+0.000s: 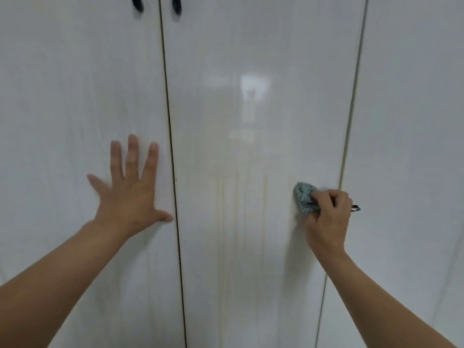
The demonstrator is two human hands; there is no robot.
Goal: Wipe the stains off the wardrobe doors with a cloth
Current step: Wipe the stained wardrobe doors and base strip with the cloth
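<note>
Glossy white wardrobe doors fill the view. The middle door (251, 109) carries faint yellowish drip stains (221, 217) running down its lower half. My right hand (329, 217) grips a bunched blue-green speckled cloth (302, 194) and holds it against the middle door near its right edge, to the right of the stains. My left hand (130, 192) lies flat with fingers spread on the left door (75, 96), its thumb close to the dark gap between the doors.
Two black handles (137, 3) (176, 4) hang at the top, one each side of the gap between left and middle doors. A third door panel (414, 121) stands to the right beyond a second gap. A bright reflection shows high on the middle door.
</note>
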